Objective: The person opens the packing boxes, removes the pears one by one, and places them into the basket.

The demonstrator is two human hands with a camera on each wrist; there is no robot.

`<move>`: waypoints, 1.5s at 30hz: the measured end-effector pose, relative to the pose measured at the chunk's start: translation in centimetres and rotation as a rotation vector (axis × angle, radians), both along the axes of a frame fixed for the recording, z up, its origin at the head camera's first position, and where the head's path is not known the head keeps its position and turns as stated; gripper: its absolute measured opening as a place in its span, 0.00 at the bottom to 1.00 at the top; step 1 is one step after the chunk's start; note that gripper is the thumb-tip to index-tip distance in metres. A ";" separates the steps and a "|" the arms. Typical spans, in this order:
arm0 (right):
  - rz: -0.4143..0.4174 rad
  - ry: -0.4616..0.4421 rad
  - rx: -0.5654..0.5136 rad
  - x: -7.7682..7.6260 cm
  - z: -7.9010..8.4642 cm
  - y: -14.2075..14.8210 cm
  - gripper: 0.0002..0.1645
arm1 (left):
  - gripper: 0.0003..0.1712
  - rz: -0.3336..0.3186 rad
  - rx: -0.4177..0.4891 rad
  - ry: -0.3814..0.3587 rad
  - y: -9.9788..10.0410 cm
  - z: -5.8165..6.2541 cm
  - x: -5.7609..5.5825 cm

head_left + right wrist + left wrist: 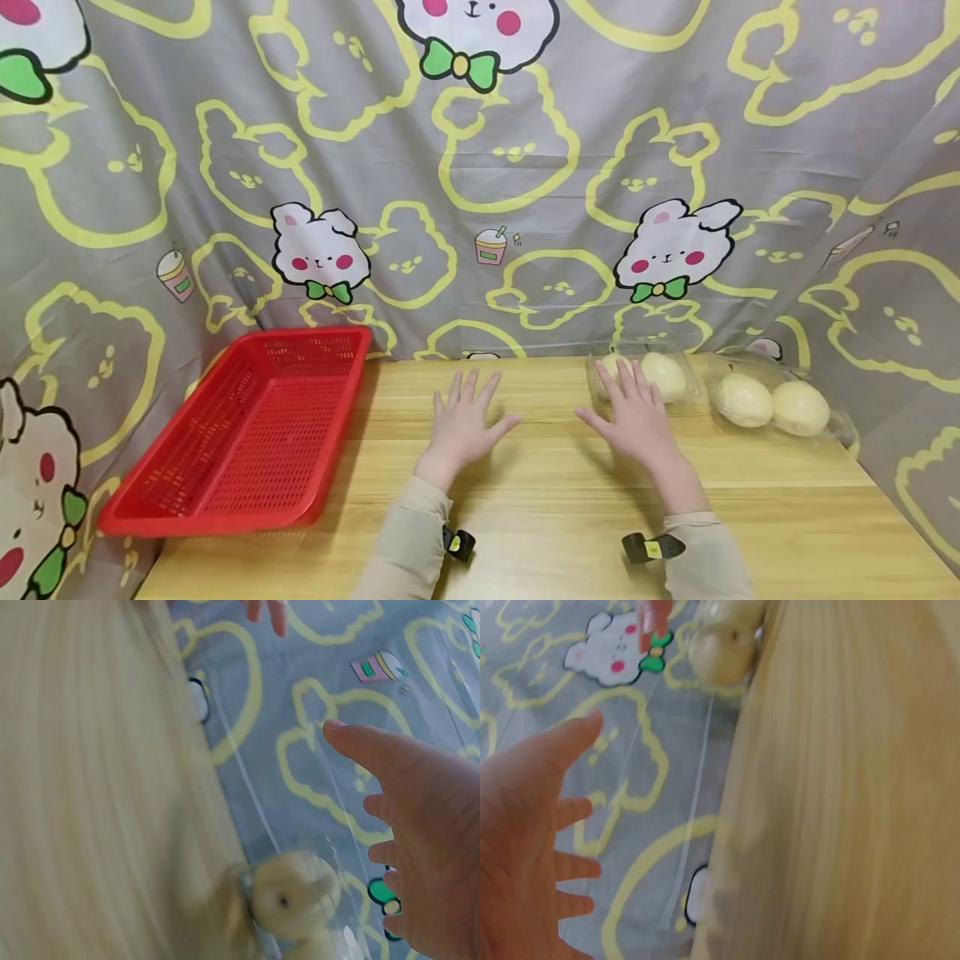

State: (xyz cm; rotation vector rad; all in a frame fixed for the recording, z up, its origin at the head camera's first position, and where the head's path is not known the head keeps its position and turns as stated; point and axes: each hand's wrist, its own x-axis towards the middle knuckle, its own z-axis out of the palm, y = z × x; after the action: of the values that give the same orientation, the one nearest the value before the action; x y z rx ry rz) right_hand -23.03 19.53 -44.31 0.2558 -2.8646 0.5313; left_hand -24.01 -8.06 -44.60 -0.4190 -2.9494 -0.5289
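Observation:
My left hand [463,425] is held over the middle of the table, fingers spread and nothing in it. To its right, my right hand [636,417] also has its fingers spread and holds nothing. In the head view its fingertips overlap a clear plastic pack [686,385] with two pale yellow, pear-like fruits [663,377]. A second clear pack [840,421] with two more such fruits [801,408] lies farther right. The right wrist view shows one fruit [294,894] below the right hand [439,847], blurred. Fruit [724,652] also shows beyond the left hand [517,847].
A red plastic basket [322,467] with slotted walls stands at the left, with nothing in it. The wooden table [555,517] ends at a grey curtain [465,283] printed with rabbits, which hangs along the back and both sides. Each wrist wears a small black camera [459,543].

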 end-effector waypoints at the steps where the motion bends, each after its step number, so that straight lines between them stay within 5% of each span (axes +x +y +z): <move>1: -0.007 -0.007 -0.010 0.0 0.1 0.3 0.52 | 0.46 -0.013 0.009 0.001 0.3 0.0 0.1; 17: -0.059 0.009 -0.095 -0.5 0.6 5.1 0.54 | 0.44 -0.177 0.075 0.080 4.4 -0.9 1.5; 24: -0.094 0.040 -0.185 -0.5 0.8 6.3 0.53 | 0.44 -0.204 0.145 0.083 5.7 -0.7 1.1; 37: -0.156 0.046 -0.440 -0.6 -1.1 8.2 0.50 | 0.41 -0.218 0.518 -0.071 9.9 -0.9 -0.6; 45: -0.160 0.059 -0.486 -1.1 -1.9 8.2 0.48 | 0.38 -0.171 0.773 -0.156 12.6 -1.8 -1.7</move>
State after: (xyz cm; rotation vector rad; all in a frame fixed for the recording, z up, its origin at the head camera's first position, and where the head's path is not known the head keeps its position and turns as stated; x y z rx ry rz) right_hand -24.14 27.75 -46.17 -0.0385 -2.5649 1.1301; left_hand -25.75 4.50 -46.38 -0.5382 -2.5557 -1.6835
